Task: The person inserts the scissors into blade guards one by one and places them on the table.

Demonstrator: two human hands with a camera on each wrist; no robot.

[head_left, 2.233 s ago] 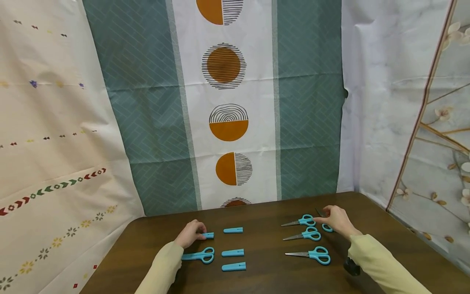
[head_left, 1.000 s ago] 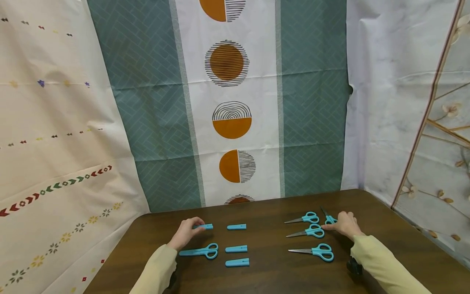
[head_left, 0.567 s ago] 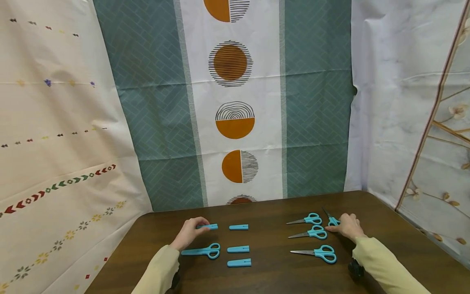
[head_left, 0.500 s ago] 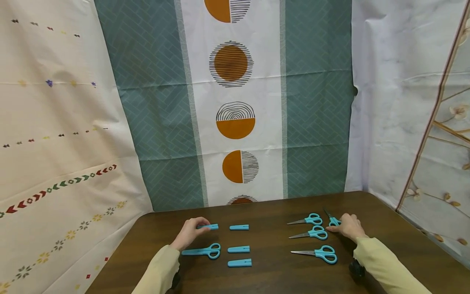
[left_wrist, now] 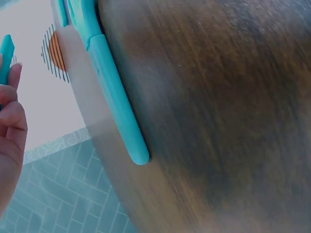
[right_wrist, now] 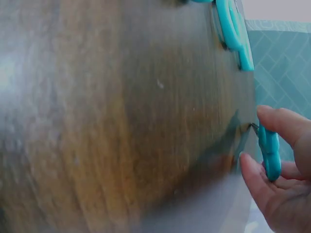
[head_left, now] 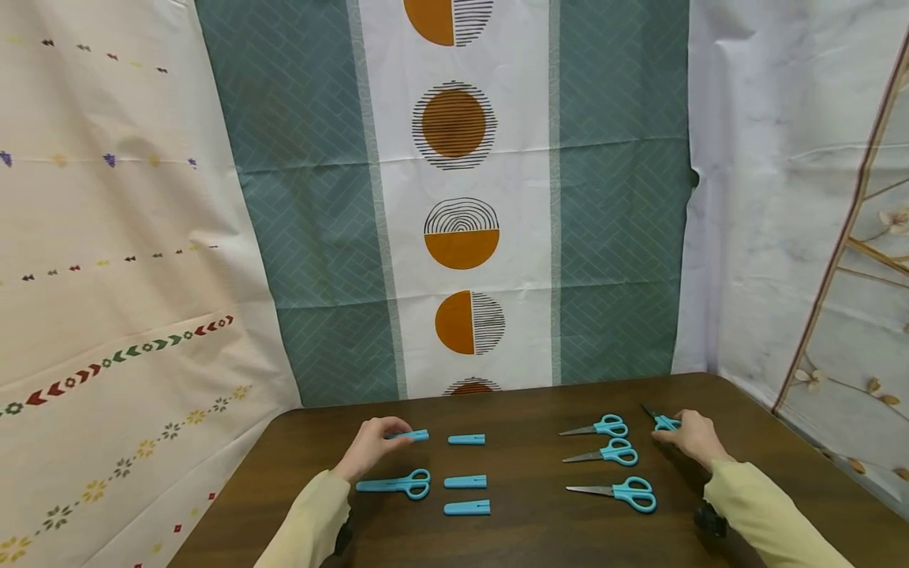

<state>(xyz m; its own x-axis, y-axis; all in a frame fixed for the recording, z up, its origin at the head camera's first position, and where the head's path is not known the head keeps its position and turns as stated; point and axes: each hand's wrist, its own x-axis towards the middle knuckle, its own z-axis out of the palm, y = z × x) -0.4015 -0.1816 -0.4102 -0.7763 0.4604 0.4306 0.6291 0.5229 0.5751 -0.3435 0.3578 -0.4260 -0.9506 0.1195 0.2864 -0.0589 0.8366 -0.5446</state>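
My left hand [head_left: 372, 446] pinches a light-blue scissors cover [head_left: 420, 435] at the left back of the table, its slotted end pointing right. In the left wrist view the fingers hold this cover [left_wrist: 7, 53] above the tabletop. My right hand [head_left: 697, 436] grips a pair of blue-handled scissors [head_left: 664, 423] by the handles, bare blades pointing back and left. In the right wrist view the handles [right_wrist: 269, 150] sit between thumb and fingers, with the blades seen nearly end-on. Near my left forearm lie covered scissors [head_left: 398, 484].
Three loose covers [head_left: 466, 439] lie in a column mid-table. Right of them are three uncovered scissors [head_left: 614, 426], blades pointing left. The dark wooden table [head_left: 525, 536] meets hanging fabric [head_left: 611, 331] behind and at both sides.
My right hand has taken hold of the scissors' handles and shifted them right, away from the other scissors. My left hand has raised its cover slightly. The head view has turned a little left.
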